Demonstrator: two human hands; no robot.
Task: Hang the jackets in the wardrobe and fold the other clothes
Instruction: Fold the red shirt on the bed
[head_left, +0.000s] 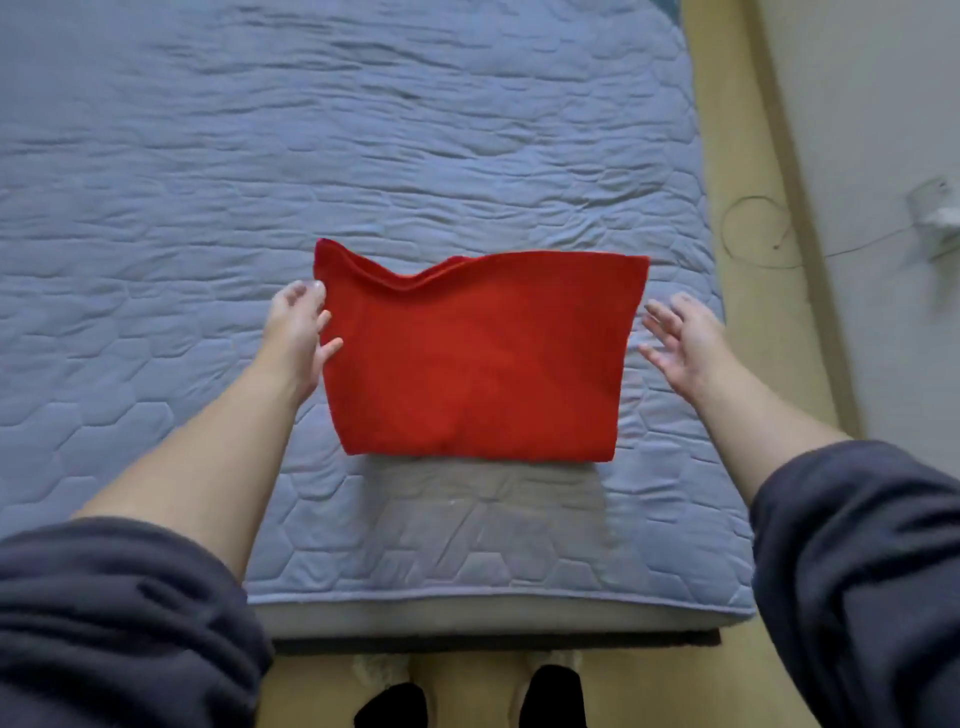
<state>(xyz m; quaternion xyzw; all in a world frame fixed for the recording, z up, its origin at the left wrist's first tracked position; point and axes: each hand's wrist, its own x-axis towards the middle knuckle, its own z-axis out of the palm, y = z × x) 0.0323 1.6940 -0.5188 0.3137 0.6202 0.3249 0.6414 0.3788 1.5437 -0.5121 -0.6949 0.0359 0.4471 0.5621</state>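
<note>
One red garment (478, 358) lies folded into a rough rectangle on the bed (363, 130), near the foot edge and a little right of the middle. Its far edge is rumpled into a wave and its near edge is straight. It rests flat on the blue-grey quilted cover.

At 9 o'clock from the garment, the left hand (296, 332) meets the cloth's left edge. The thumb lies on the red fabric and the fingertips show at the upper corner, so the grip is slack, touching rather than clutching. At 3 o'clock, the right hand (685, 338) hovers just beside the right edge, apart from it, palm turned inward, fingers spread, grip loose and holding nothing.

Two dark sleeves are pushed up the forearms, one at 7 o'clock (119, 613) and one at 4 o'clock (857, 545).

At 6 o'clock, past the mattress edge, two black-socked feet (392, 706) stand on the tan floor (748, 322). At 2 o'clock, one thin looped cable (753, 228) runs to a blurred white plug (935, 213).
</note>
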